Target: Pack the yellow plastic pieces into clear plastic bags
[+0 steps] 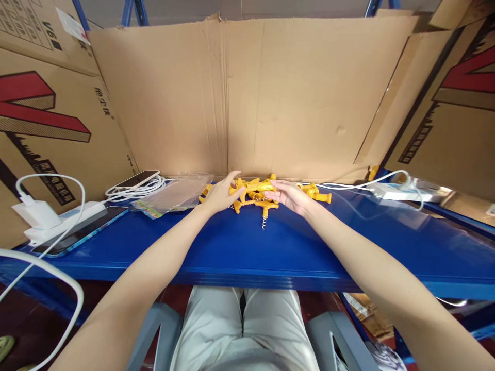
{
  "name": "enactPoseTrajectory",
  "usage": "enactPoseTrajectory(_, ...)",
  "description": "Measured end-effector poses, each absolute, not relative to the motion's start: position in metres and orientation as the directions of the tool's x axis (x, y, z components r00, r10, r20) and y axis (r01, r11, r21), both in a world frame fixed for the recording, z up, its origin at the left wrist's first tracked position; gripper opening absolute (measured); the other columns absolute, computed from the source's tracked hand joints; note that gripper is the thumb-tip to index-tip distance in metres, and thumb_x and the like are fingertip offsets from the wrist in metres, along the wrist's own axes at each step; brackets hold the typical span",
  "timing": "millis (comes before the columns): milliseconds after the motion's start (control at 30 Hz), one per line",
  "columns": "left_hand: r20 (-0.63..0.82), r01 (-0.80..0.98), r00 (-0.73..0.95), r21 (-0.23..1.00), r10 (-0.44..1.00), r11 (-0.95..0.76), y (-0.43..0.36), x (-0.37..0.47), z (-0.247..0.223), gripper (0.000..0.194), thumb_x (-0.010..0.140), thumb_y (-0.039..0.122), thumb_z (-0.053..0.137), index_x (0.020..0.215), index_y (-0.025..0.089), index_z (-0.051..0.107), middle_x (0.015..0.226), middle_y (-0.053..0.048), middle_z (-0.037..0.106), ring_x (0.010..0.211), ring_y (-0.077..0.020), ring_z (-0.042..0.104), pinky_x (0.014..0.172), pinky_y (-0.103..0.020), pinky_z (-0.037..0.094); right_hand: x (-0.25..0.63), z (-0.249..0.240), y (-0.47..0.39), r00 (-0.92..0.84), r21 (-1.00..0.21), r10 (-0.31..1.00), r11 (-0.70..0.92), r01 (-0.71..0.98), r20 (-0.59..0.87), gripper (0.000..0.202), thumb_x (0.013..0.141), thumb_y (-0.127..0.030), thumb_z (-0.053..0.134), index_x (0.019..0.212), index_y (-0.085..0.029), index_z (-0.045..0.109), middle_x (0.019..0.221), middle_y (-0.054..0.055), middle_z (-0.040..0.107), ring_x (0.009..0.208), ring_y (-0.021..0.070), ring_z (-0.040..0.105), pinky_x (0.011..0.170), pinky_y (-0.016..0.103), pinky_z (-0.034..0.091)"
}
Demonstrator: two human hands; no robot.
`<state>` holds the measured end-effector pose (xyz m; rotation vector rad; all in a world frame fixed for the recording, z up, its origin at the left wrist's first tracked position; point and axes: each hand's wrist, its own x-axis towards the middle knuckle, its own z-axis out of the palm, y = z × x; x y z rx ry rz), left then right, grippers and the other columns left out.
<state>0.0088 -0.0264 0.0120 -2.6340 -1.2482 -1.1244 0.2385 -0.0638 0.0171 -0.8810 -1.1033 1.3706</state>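
Note:
A pile of yellow plastic corkscrew pieces (253,185) lies on the blue shelf near the back cardboard. At its front, one yellow corkscrew (264,206) points its bare metal spiral toward me. My left hand (223,195) is at the left side of the pile, thumb and fingers apart, partly covering some pieces. From the right, my right hand (292,197) reaches to the pile with its fingers stretched out and the thumb apart from them. Its fingertips are close to the yellow pieces; whether they touch is unclear. More yellow parts (320,196) lie just beyond the right hand.
Left of the pile lie a clear plastic bag (174,193), a phone (135,179) with coiled white cable, and a power strip with a white charger (36,214). Another white power strip (406,192) is on the right. Cardboard (294,98) walls in the blue shelf (247,252).

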Motion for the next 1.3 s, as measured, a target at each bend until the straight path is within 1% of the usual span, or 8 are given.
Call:
enactPoseTrajectory(133, 0.646, 0.806, 0.228, 0.295, 0.729, -0.513, -0.006, -0.008, 0.009, 0.031, 0.083, 0.024, 0.045, 0.113, 0.022, 0.053, 0.100, -0.008, 0.065, 0.086, -0.0213, 0.062, 0.074, -0.035, 0.048, 0.244, 0.017, -0.057, 0.009, -0.904, 0.991, 0.128, -0.408, 0.136, 0.011, 0.082, -0.015, 0.059, 0.080, -0.020, 0.049, 0.076, 0.001, 0.065, 0.077, 0.0136, 0.069, 0.081, 0.026, 0.056)
enactPoseTrajectory(267, 0.498, 0.908, 0.077, 0.323, 0.864, -0.268, 0.025, -0.036, -0.006, 0.014, 0.072, 0.017, 0.054, 0.085, 0.018, 0.060, 0.095, -0.017, 0.066, 0.092, -0.0337, 0.062, 0.074, -0.047, 0.047, 0.252, 0.014, -0.049, 0.085, -0.889, 0.970, 0.244, -0.388, 0.229, 0.021, 0.077, -0.017, 0.063, 0.079, -0.022, 0.043, 0.076, -0.001, 0.061, 0.082, 0.0160, 0.068, 0.080, 0.030, 0.057)
enactPoseTrajectory(467, 0.525, 0.860, 0.023, 0.423, 0.851, -0.284, 0.050, -0.061, -0.022, 0.023, 0.077, 0.021, 0.048, 0.099, 0.017, 0.058, 0.107, -0.019, 0.064, 0.103, -0.0315, 0.060, 0.080, -0.047, 0.048, 0.252, 0.011, -0.047, 0.147, -0.874, 0.961, 0.275, -0.400, 0.235, 0.023, 0.074, -0.016, 0.063, 0.080, -0.023, 0.042, 0.078, -0.002, 0.061, 0.080, 0.0149, 0.068, 0.078, 0.030, 0.057)
enactPoseTrajectory(633, 0.419, 0.852, -0.031, 0.486, 0.908, -0.196, 0.057, -0.072, -0.026, 0.023, 0.077, 0.019, 0.049, 0.097, 0.015, 0.058, 0.110, -0.021, 0.063, 0.108, -0.0334, 0.058, 0.084, -0.047, 0.046, 0.249, 0.011, -0.050, 0.126, -0.892, 0.967, 0.255, -0.373, 0.223, 0.022, 0.075, -0.017, 0.064, 0.080, -0.023, 0.044, 0.077, -0.002, 0.063, 0.077, 0.0136, 0.068, 0.078, 0.028, 0.056)
enactPoseTrajectory(733, 0.411, 0.884, -0.047, 0.442, 0.910, -0.154, 0.058, -0.077, -0.027, 0.018, 0.073, 0.021, 0.056, 0.090, 0.016, 0.062, 0.103, -0.019, 0.066, 0.104, -0.0340, 0.060, 0.081, -0.045, 0.047, 0.249, 0.012, -0.051, 0.121, -0.891, 0.969, 0.246, -0.381, 0.216, 0.022, 0.074, -0.016, 0.065, 0.080, -0.022, 0.044, 0.076, -0.002, 0.063, 0.075, 0.0133, 0.068, 0.078, 0.029, 0.056)
enactPoseTrajectory(900, 0.550, 0.951, -0.023, 0.270, 0.835, -0.152, 0.049, -0.072, -0.019, 0.024, 0.072, 0.019, 0.057, 0.094, 0.020, 0.068, 0.108, -0.015, 0.067, 0.102, -0.0322, 0.061, 0.081, -0.044, 0.049, 0.247, 0.015, -0.054, 0.145, -0.866, 0.970, 0.238, -0.439, 0.194, 0.021, 0.074, -0.010, 0.062, 0.078, -0.022, 0.045, 0.071, -0.004, 0.063, 0.071, 0.0122, 0.068, 0.073, 0.025, 0.057)
enactPoseTrajectory(1100, 0.341, 0.967, 0.011, 0.236, 0.940, -0.097, 0.028, -0.056, -0.002, 0.033, 0.080, 0.021, 0.051, 0.109, 0.019, 0.067, 0.111, -0.011, 0.067, 0.108, -0.0295, 0.060, 0.090, -0.039, 0.047, 0.241, 0.016, -0.058, 0.173, -0.845, 0.960, 0.277, -0.458, 0.221, 0.020, 0.071, -0.007, 0.061, 0.077, -0.019, 0.046, 0.069, -0.004, 0.062, 0.066, 0.0110, 0.068, 0.068, 0.022, 0.056)
enactPoseTrajectory(1300, 0.290, 0.973, 0.075, 0.186, 0.954, -0.133, 0.019, -0.048, 0.002, 0.033, 0.084, 0.019, 0.043, 0.108, 0.018, 0.066, 0.114, -0.013, 0.065, 0.108, -0.0310, 0.060, 0.089, -0.042, 0.047, 0.227, 0.019, -0.052, 0.212, -0.838, 0.922, 0.383, -0.389, 0.323, 0.022, 0.068, -0.012, 0.064, 0.080, -0.021, 0.047, 0.071, -0.007, 0.060, 0.070, 0.0108, 0.068, 0.075, 0.024, 0.054)
